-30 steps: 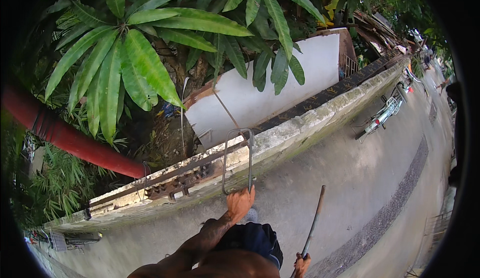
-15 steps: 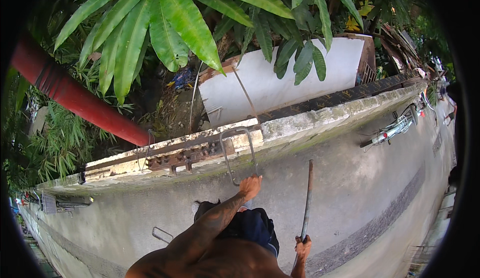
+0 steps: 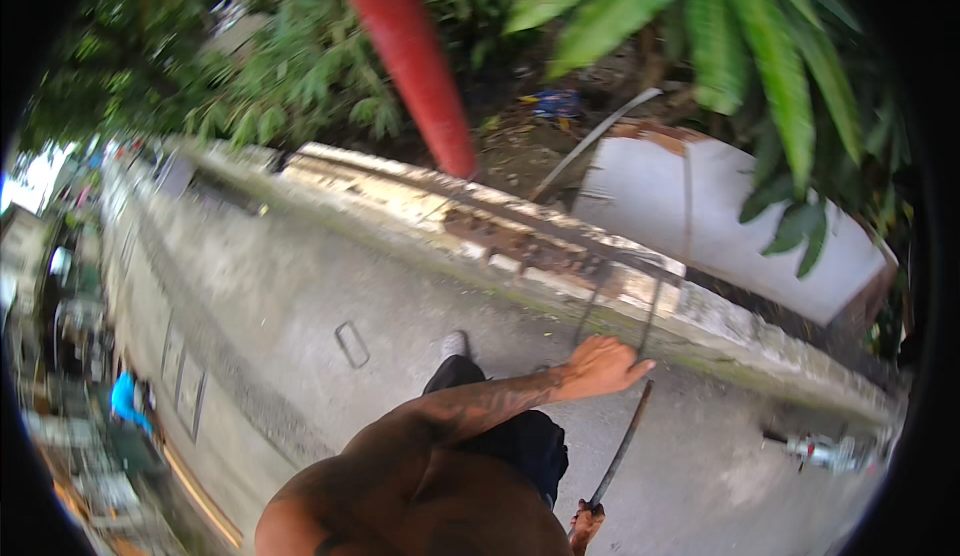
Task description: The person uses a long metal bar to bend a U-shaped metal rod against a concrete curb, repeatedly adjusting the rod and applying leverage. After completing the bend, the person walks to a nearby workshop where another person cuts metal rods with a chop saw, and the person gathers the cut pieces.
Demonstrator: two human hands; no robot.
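My left hand (image 3: 603, 366) is closed around the lower end of a bent metal rod frame (image 3: 650, 316), a rectangular loop that stands up from the fist. Its far end overlaps the low wall's top, by the right end of a rusty pegged metal block (image 3: 525, 243); I cannot tell whether they touch. Lower down, my right hand (image 3: 588, 520) grips a long metal pipe (image 3: 625, 451), which points up and away with its rusty tip just below my left hand. A second rectangular rod loop (image 3: 351, 345) lies on the concrete to the left.
A low concrete wall (image 3: 770, 351) runs across in front of me. Behind it are a red post (image 3: 415, 66), a white panel (image 3: 740, 221) and leafy branches (image 3: 770, 66). A bicycle (image 3: 825, 451) is at the right, and a person in blue (image 3: 128, 399) at the far left.
My view has swung left, so the wall and post appear farther right and tilted. My left hand keeps the rod frame and my right hand the pipe. The grounded loop shows more fully.
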